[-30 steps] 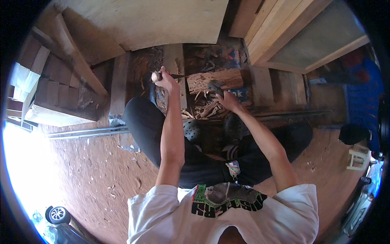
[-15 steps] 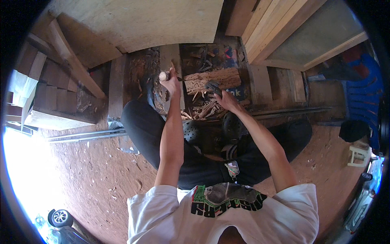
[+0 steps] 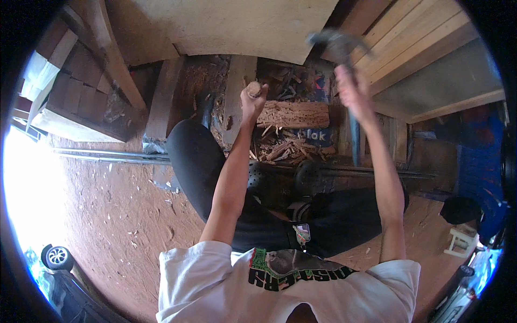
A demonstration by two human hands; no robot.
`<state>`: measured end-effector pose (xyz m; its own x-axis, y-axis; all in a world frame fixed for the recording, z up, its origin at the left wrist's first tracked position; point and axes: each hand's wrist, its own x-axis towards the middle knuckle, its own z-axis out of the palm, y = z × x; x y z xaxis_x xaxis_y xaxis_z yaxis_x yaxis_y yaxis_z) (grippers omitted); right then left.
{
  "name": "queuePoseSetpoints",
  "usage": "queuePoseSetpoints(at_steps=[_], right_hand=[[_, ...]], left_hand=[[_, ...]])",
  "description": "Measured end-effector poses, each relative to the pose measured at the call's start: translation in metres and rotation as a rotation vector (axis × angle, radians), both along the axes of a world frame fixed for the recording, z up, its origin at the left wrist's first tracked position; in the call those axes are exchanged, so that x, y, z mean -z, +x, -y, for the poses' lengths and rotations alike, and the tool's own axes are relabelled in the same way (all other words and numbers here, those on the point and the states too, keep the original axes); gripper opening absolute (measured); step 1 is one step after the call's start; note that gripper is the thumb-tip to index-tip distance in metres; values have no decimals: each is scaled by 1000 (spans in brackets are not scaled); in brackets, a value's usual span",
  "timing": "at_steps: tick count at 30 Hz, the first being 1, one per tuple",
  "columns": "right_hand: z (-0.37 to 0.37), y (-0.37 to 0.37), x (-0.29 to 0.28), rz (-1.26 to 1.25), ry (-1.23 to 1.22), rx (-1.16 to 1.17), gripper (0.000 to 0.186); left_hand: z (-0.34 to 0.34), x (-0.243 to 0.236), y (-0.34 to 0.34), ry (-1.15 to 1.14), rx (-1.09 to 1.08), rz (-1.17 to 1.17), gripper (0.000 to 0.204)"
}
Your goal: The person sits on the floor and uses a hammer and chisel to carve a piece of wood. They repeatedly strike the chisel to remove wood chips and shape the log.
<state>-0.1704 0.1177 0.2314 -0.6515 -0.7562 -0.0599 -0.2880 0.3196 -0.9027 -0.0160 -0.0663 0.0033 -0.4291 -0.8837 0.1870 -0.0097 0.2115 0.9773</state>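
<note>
My left hand (image 3: 252, 105) is closed around a chisel (image 3: 254, 89), whose round wooden handle end faces up; its blade is hidden below the fist. Right beside that hand lies a rough, carved block of wood (image 3: 299, 115). Raised to the right of the block, my right hand (image 3: 354, 97) grips a claw hammer (image 3: 338, 42) with a blue handle. The hammer head points away from me and is slightly blurred. Wood chips (image 3: 285, 146) are heaped on the near side of the block.
A large wooden panel (image 3: 231, 29) stands at the far side. Framed wood (image 3: 420, 43) rises at the right, close to the hammer. Stacked wooden pieces (image 3: 75, 97) stand at the left. A blue plastic chair (image 3: 479, 167) is at the far right.
My right hand has lifted the hammer from over the block, up and to the right. The left hand with the chisel has shifted right, nearer the block in the picture; the view has moved too.
</note>
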Motion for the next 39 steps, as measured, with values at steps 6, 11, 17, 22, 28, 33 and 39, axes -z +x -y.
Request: queuePoseSetpoints(at_steps=[6,11,17,22,28,33,39], right_hand=[[20,28,-43,158,-948,-134,36],[36,50,68,-631,63,-383,48],[24,48,116,-275,236,-379,47],[-13,40,184,-225,264,-168,52],[-44,5,257,-329,525,-121,59],[-55,8,271,-299,586,-98,53],[-56,14,263,-335,545,-95,51]], left_hand=[[-2,-2,-9,-44,92,-14,33],[-6,4,-11,-41,102,-123,25],[13,12,15,271,-43,-298,15],[16,5,9,275,-277,-319,12],[27,-24,9,284,-210,-542,14],[22,-21,12,330,-77,-347,14],[-4,-10,10,343,83,-150,19]])
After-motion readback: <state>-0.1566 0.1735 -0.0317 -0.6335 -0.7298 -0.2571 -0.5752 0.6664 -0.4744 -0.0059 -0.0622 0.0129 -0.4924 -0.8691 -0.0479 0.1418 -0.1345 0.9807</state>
